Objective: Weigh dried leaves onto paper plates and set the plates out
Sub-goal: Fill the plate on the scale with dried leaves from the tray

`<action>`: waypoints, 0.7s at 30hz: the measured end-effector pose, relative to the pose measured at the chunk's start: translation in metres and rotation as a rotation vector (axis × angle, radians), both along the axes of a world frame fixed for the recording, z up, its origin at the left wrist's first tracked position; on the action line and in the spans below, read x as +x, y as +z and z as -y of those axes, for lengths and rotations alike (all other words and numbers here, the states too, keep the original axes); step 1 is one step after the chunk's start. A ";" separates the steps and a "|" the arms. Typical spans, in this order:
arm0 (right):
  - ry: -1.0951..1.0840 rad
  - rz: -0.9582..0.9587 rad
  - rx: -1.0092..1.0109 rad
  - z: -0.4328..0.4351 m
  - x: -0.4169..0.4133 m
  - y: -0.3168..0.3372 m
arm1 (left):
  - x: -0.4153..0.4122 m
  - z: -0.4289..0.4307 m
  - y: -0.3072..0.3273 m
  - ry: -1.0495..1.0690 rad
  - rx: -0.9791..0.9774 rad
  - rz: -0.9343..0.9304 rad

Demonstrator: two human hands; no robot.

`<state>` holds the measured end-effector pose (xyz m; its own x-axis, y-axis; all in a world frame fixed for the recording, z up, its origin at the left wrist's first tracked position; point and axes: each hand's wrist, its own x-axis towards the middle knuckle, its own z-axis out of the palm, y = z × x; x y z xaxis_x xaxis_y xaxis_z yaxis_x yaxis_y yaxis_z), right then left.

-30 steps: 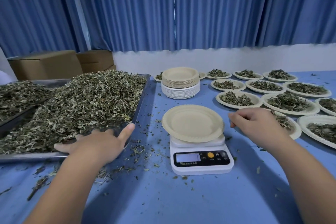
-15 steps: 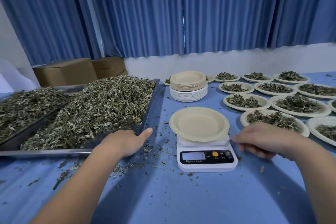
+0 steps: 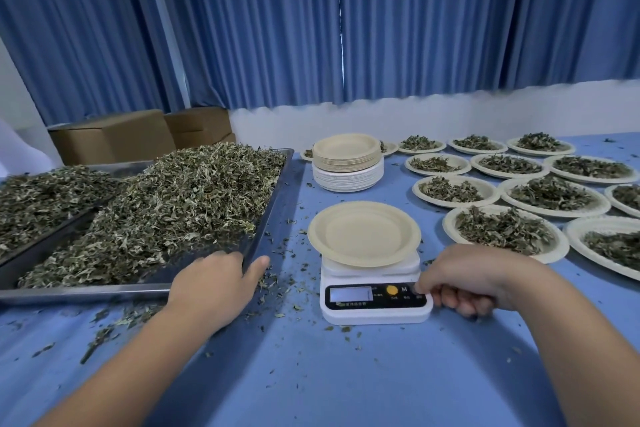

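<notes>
An empty beige paper plate (image 3: 363,232) sits on the small white digital scale (image 3: 375,308) at the table's middle. My right hand (image 3: 464,282) is beside the scale's right end, fingers curled, with the index fingertip touching the button panel. My left hand (image 3: 214,282) rests on the front right corner of the metal tray (image 3: 273,194), thumb outside the rim, holding nothing. The tray is heaped with dried leaves (image 3: 166,208). Several filled plates (image 3: 502,230) lie in rows on the right.
A stack of unused paper plates (image 3: 348,163) stands behind the scale. A second tray of leaves (image 3: 38,198) lies at the far left, with cardboard boxes (image 3: 114,137) behind it. Loose leaf bits litter the blue tablecloth (image 3: 311,374) between tray and scale.
My right hand has come down from beside the plate to the scale's button panel. My left hand has stayed at the tray corner. The camera has tilted up slightly.
</notes>
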<state>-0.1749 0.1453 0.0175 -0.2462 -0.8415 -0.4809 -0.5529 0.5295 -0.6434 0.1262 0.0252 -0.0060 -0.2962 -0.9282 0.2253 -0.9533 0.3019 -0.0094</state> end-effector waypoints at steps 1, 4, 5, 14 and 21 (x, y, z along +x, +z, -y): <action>-0.015 0.014 0.013 0.000 0.000 0.000 | 0.001 0.001 0.000 0.002 0.002 -0.032; -0.008 0.031 0.027 -0.001 -0.002 -0.001 | 0.003 0.005 0.001 0.004 0.030 -0.141; 0.009 0.033 0.019 -0.002 -0.003 0.000 | 0.004 0.007 0.002 -0.003 0.034 -0.167; 0.041 0.061 -0.032 -0.006 -0.020 0.001 | 0.014 0.026 0.023 -0.070 0.170 -0.361; -0.275 0.018 -0.372 0.001 -0.033 -0.004 | -0.021 0.021 0.054 -0.217 0.125 -0.688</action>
